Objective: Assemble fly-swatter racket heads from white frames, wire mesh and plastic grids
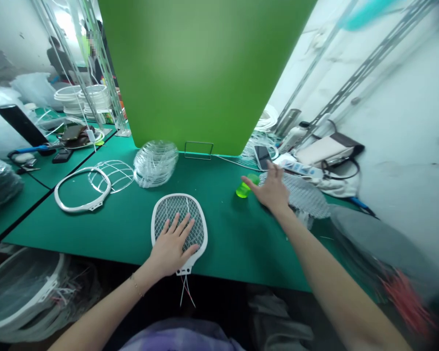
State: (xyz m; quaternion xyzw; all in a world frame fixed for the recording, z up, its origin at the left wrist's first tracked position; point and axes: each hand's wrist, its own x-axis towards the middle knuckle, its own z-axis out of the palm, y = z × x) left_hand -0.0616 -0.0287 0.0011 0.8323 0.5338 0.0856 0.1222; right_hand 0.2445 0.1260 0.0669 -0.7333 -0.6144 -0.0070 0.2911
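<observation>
The swatter head, at the tabletop's front edge, is being pinned by the left hand, fingers spread flat. Toward the right edge, the green bottle is being touched by the right hand, fingers loosely spread. Tipping is likely being risked by a sideways knock.

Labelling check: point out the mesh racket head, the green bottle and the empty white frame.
mesh racket head (181, 207), head view, upper middle of the mesh.
green bottle (242, 191), head view, middle of its body.
empty white frame (69, 207), head view, near edge of the rim.
</observation>
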